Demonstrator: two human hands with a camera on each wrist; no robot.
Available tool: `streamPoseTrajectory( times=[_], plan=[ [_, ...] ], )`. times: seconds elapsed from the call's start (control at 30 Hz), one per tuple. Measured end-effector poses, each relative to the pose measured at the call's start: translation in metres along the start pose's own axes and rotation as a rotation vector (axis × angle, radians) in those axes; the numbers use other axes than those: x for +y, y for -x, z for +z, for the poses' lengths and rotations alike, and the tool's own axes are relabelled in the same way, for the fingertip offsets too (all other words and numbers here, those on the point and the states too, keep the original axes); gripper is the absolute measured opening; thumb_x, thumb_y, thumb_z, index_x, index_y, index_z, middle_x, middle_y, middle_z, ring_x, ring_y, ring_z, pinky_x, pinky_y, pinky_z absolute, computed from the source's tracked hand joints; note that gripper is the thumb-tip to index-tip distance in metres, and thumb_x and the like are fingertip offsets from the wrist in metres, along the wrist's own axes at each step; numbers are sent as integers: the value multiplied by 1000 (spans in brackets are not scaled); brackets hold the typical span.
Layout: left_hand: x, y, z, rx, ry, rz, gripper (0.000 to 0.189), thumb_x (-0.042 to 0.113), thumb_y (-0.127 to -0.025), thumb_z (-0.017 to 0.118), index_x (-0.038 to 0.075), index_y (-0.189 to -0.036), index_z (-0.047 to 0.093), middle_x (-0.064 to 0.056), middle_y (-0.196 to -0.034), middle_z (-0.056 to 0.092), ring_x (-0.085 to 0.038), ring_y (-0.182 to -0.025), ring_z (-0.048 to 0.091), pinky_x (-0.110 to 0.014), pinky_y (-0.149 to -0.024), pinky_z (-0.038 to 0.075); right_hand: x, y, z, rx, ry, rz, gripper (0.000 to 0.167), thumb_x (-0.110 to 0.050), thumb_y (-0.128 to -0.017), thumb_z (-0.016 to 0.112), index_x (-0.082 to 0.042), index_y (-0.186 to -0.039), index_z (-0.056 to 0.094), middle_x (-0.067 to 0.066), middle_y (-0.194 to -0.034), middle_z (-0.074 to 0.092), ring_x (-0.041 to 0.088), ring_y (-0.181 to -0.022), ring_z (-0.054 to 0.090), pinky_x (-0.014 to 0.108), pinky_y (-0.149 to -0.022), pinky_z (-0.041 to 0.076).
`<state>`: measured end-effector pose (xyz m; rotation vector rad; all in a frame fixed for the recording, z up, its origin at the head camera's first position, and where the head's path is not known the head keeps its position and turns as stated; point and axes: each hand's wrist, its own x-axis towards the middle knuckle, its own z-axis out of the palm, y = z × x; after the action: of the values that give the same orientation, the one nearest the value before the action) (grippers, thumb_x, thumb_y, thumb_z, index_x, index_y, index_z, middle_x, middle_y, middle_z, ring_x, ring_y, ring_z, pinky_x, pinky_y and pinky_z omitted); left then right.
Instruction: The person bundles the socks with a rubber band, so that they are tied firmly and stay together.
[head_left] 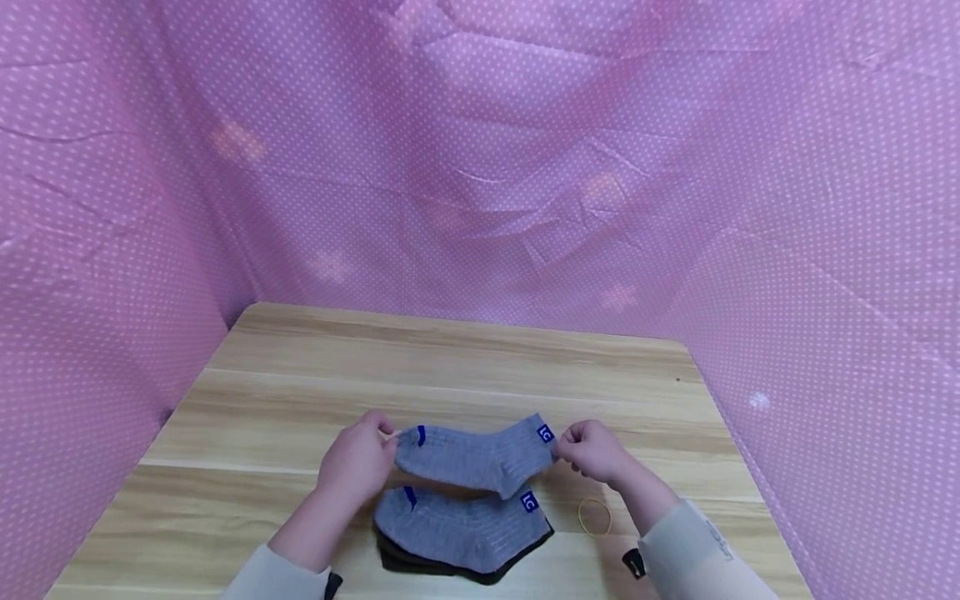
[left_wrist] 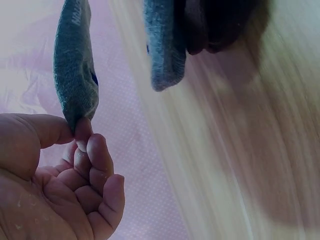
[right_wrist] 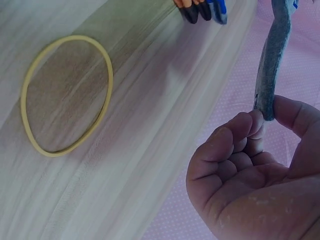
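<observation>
Pinching a sock (head_left: 472,457) by the toe with the left hand (head_left: 357,457) and by the cuff with the right hand (head_left: 596,451), holding it extended above the table (head_left: 315,354), just beyond the pile (head_left: 465,527). Apparently being at the lining-up step of stacking, so probably calling next for bringing toe over toe and cuff over cuff, then lowering flat, leaving the band (right_wrist: 109,75) lying right of the pile.
</observation>
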<state>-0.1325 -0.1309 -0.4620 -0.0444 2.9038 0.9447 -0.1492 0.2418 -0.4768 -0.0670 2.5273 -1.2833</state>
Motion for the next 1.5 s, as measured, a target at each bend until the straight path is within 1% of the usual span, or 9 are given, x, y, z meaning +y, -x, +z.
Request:
streamPoseTrajectory(
  times=[0.1, 0.2, 0.3, 0.53, 0.63, 0.77, 0.97, 1.27, 1.5],
  plan=[
    [0, 7, -2, 12, 13, 15, 18, 16, -99, 68, 6, -114, 64, -1, -82, 69, -18, -68, 60, -39, -61, 48, 0, 6, 1, -6, -9, -13, 19, -9, -90, 68, -6, -73, 60, 0, -72, 59, 14, -61, 54, 25, -53, 44],
    [-2, 15, -3, 29, 29, 35, 16, 14, -98, 69, 6, -111, 64, -1, -82, 70, -16, -67, 59, -39, -61, 48, 1, 13, 2, -4, -25, -20, 18, -8, -89, 68, -7, -72, 60, -1, -71, 58, 15, -61, 54, 25, -53, 44],
    [-3, 22, -3, 27, 41, 38, 15, 13, -98, 69, 6, -110, 64, 0, -81, 69, -15, -66, 59, -39, -60, 47, 2, 20, 3, -12, -45, -30, 19, -7, -89, 68, -6, -73, 60, -2, -71, 57, 15, -61, 54, 24, -53, 44],
    [-4, 35, -4, 42, 37, 44, 14, 15, -98, 69, 8, -108, 65, 0, -87, 73, -14, -71, 63, -41, -65, 52, 8, 30, 10, -43, -74, -61, 23, -7, -92, 70, -6, -72, 58, -2, -70, 57, 11, -59, 50, 22, -51, 39],
    [-6, 38, -4, 38, 39, 36, 14, 16, -98, 70, 8, -108, 65, 0, -87, 73, -14, -71, 62, -41, -65, 52, 9, 34, 13, -43, -81, -57, 22, -7, -91, 71, -5, -72, 59, -3, -69, 56, 11, -59, 50, 22, -51, 37],
    [-8, 41, -4, 21, 35, 18, 14, 15, -99, 70, 7, -109, 65, 0, -86, 72, -13, -69, 61, -40, -64, 51, 10, 38, 19, -38, -83, -66, 19, -6, -90, 71, -3, -74, 62, -4, -68, 56, 12, -61, 51, 23, -53, 40],
    [-12, 46, -2, 12, 28, 11, 13, 15, -99, 71, 7, -107, 65, 1, -83, 70, -13, -69, 60, -40, -63, 50, 15, 43, 24, -45, -90, -89, 20, -6, -90, 71, 0, -73, 61, -5, -66, 54, 11, -59, 51, 23, -55, 42],
    [-15, 52, 2, -6, 31, -1, 11, 16, -99, 71, 8, -104, 65, 2, -80, 66, -14, -68, 58, -38, -61, 48, 20, 51, 28, -64, -128, -103, 20, -3, -90, 70, 4, -74, 60, -5, -64, 51, 9, -57, 48, 22, -52, 38],
    [-19, 57, 9, -16, 5, -1, 10, 17, -99, 71, 10, -103, 65, 3, -82, 66, -14, -71, 59, -40, -64, 50, 27, 55, 32, -84, -133, -82, 19, -3, -88, 68, -4, -72, 59, -7, -61, 48, 6, -52, 41, 20, -47, 30]
  ],
)
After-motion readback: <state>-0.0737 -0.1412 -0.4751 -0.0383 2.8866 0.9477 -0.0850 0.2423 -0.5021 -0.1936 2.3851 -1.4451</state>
